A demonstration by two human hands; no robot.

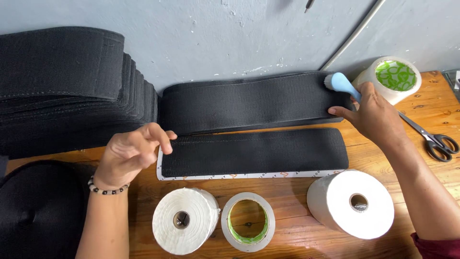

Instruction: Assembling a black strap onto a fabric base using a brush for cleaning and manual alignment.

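Note:
A black fabric strip [254,152] lies flat on a white backing sheet [249,176] on the wooden table [421,124]. My left hand [132,153] hovers at the strip's left end with its fingers curled, holding nothing I can see. My right hand [376,115] grips the handle of a light blue brush [341,82], whose bristles rest on the right end of a stack of black strips [249,100] behind the flat one.
A tall pile of black strips [67,91] stands at the left against the grey wall. A big black roll [38,211] sits front left. Three white rolls [184,220] [247,221] [354,204] line the front; another roll [394,76] and scissors [433,139] lie at the right.

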